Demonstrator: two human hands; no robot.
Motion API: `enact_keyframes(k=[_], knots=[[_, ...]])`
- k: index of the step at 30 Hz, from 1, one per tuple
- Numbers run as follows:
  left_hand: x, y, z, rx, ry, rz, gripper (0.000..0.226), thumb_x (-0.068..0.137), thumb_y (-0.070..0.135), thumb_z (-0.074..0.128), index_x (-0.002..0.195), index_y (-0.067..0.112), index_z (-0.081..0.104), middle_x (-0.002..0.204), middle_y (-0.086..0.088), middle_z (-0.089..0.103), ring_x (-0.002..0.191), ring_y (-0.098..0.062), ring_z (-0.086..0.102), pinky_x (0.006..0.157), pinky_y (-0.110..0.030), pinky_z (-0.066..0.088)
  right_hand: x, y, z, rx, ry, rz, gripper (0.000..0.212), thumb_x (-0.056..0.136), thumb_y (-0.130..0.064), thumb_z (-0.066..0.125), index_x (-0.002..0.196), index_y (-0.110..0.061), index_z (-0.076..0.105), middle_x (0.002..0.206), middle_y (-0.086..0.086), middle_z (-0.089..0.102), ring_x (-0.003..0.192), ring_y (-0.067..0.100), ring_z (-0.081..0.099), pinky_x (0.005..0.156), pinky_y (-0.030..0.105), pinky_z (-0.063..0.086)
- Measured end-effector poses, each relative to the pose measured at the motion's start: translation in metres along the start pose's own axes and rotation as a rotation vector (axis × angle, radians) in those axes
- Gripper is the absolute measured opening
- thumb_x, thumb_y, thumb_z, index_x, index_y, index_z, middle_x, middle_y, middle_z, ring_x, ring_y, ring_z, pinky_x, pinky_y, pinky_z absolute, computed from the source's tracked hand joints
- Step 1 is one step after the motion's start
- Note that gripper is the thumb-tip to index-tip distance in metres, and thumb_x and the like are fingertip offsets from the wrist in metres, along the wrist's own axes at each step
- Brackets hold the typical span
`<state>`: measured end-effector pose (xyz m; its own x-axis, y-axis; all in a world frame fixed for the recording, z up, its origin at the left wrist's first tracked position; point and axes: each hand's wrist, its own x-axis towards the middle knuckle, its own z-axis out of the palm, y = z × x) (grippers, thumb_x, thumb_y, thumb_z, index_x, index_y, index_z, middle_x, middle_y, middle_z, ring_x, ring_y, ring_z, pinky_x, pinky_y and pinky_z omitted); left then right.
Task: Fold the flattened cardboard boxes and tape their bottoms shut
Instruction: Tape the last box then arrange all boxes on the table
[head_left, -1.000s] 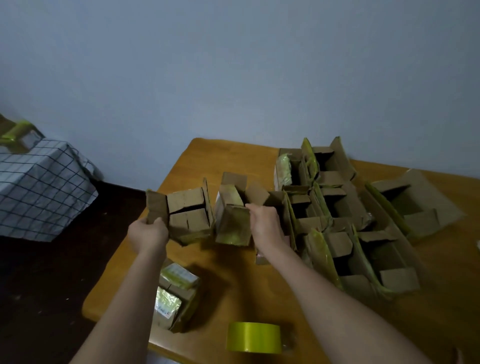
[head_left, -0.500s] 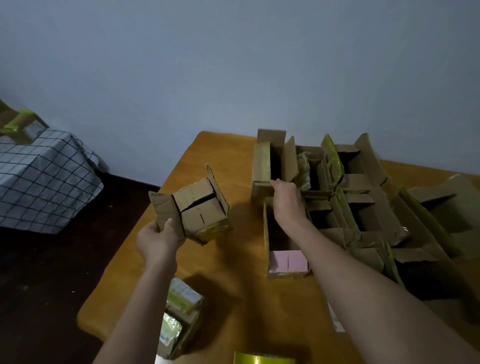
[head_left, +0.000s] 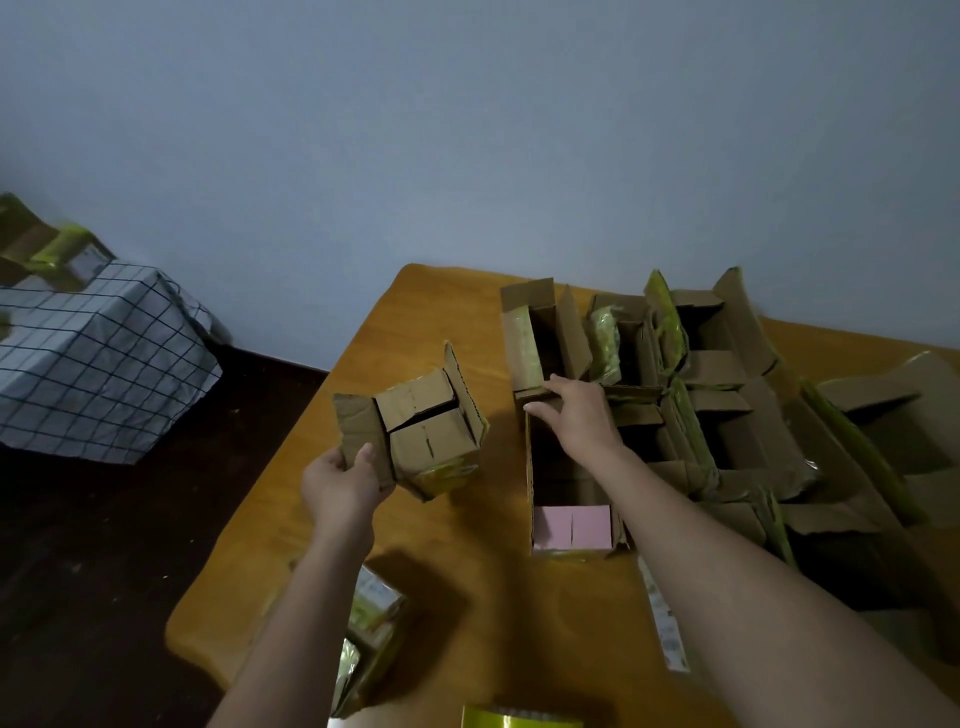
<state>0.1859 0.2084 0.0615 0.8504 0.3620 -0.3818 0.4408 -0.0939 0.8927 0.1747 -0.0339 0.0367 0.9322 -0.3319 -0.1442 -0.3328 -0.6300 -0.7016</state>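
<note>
A: Where was there room to pass?

B: Bare table lay between the box held up by the left hand and the pink-flapped box.

A: And the right side?

B: Crowded. Open boxes stood packed against each other, flaps upright, with the right hand resting among them. A stack of boxes sat at the near edge, the tape roll just beside it.

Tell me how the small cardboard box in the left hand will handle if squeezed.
The small cardboard box probably weighs little: the left hand lifts it by one flap. Its bottom flaps show an open seam, so it likely buckles under a firm grip.
</note>
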Motion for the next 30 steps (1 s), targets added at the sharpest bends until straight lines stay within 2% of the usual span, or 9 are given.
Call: enact_keyframes(k=[4, 7, 10, 13, 15, 17, 21, 25, 30], knots=[[-0.008, 0.003, -0.007, 0.015, -0.014, 0.009, 0.006, 0.099, 0.012, 0.058, 0.094, 0.014, 0.061, 0.088, -0.004, 0.065, 0.080, -0.022, 0.066, 0.060, -0.032, 0.054, -0.008, -0.010, -0.008, -0.060, 0.057, -0.051, 0.049, 0.092, -0.035, 0.063, 0.133, -0.010, 0.056, 0.143, 0.011, 0.051, 0.127, 0.027, 0.052, 0.100, 0.038, 0.044], [-0.022, 0.009, -0.017, 0.058, -0.072, 0.012, 0.006, 0.098, 0.012, 0.059, 0.092, 0.013, 0.061, 0.089, -0.007, 0.066, 0.080, -0.022, 0.067, 0.056, -0.028, 0.054, -0.037, -0.020, -0.018, 0.073, 0.124, -0.053, 0.056, 0.096, -0.051, 0.049, 0.137, -0.013, 0.054, 0.145, 0.008, 0.049, 0.131, 0.024, 0.048, 0.107, 0.042, 0.043], [-0.046, 0.015, -0.030, 0.053, -0.125, 0.002, 0.002, 0.097, 0.012, 0.060, 0.098, 0.011, 0.061, 0.091, -0.009, 0.066, 0.082, -0.023, 0.069, 0.057, -0.029, 0.055, -0.087, -0.032, -0.029, 0.326, -0.045, 0.006, 0.083, 0.085, -0.076, 0.038, 0.145, -0.019, 0.044, 0.145, 0.002, 0.049, 0.132, 0.017, 0.047, 0.109, 0.040, 0.040], [-0.075, 0.023, -0.042, 0.059, -0.203, 0.005, 0.005, 0.096, 0.010, 0.061, 0.091, 0.010, 0.062, 0.090, -0.010, 0.066, 0.081, -0.024, 0.068, 0.052, -0.026, 0.056, -0.142, -0.042, -0.036, 0.446, -0.249, 0.068, 0.105, 0.068, -0.091, 0.043, 0.152, -0.030, 0.028, 0.150, -0.003, 0.042, 0.134, 0.018, 0.044, 0.108, 0.038, 0.039], [-0.094, 0.024, -0.045, 0.104, -0.286, 0.005, 0.004, 0.096, 0.009, 0.062, 0.092, 0.008, 0.063, 0.088, -0.012, 0.066, 0.079, -0.026, 0.068, 0.047, -0.024, 0.055, -0.172, -0.040, -0.037, 0.381, -0.282, 0.072, 0.095, 0.075, -0.080, 0.052, 0.152, -0.032, 0.025, 0.149, -0.005, 0.042, 0.130, 0.018, 0.048, 0.106, 0.041, 0.044], [-0.114, 0.027, -0.045, 0.165, -0.378, -0.014, 0.009, 0.095, 0.008, 0.063, 0.100, 0.001, 0.063, 0.089, -0.015, 0.065, 0.078, -0.028, 0.067, 0.047, -0.026, 0.056, -0.196, -0.030, -0.038, 0.288, -0.209, 0.067, 0.069, 0.093, -0.053, 0.053, 0.152, -0.026, 0.026, 0.143, 0.000, 0.046, 0.120, 0.018, 0.055, 0.101, 0.038, 0.049], [-0.150, 0.028, -0.043, 0.229, -0.544, -0.103, 0.017, 0.092, 0.004, 0.064, 0.107, -0.005, 0.060, 0.096, -0.020, 0.064, 0.084, -0.031, 0.067, 0.049, -0.029, 0.057, -0.239, -0.006, -0.056, 0.274, -0.121, 0.186, 0.060, 0.102, -0.027, 0.046, 0.154, -0.016, 0.018, 0.103, 0.004, 0.058, 0.102, 0.026, 0.065, 0.085, 0.046, 0.057], [-0.178, 0.021, -0.035, 0.260, -0.660, -0.128, 0.003, 0.092, -0.002, 0.062, 0.090, 0.000, 0.060, 0.082, -0.016, 0.063, 0.072, -0.025, 0.066, 0.043, -0.027, 0.054, -0.266, 0.016, -0.073, 0.231, -0.070, 0.222, 0.057, 0.102, -0.025, 0.046, 0.153, -0.015, 0.023, 0.140, 0.015, 0.050, 0.115, 0.026, 0.061, 0.094, 0.045, 0.054], [-0.191, 0.006, -0.032, 0.255, -0.766, -0.119, 0.006, 0.090, -0.001, 0.064, 0.086, 0.003, 0.065, 0.067, -0.008, 0.070, 0.063, -0.020, 0.068, 0.046, -0.027, 0.054, -0.297, 0.036, -0.085, 0.305, -0.040, 0.259, 0.058, 0.102, -0.024, 0.046, 0.154, -0.015, 0.021, 0.131, 0.012, 0.056, 0.083, 0.010, 0.068, 0.083, 0.034, 0.059]])
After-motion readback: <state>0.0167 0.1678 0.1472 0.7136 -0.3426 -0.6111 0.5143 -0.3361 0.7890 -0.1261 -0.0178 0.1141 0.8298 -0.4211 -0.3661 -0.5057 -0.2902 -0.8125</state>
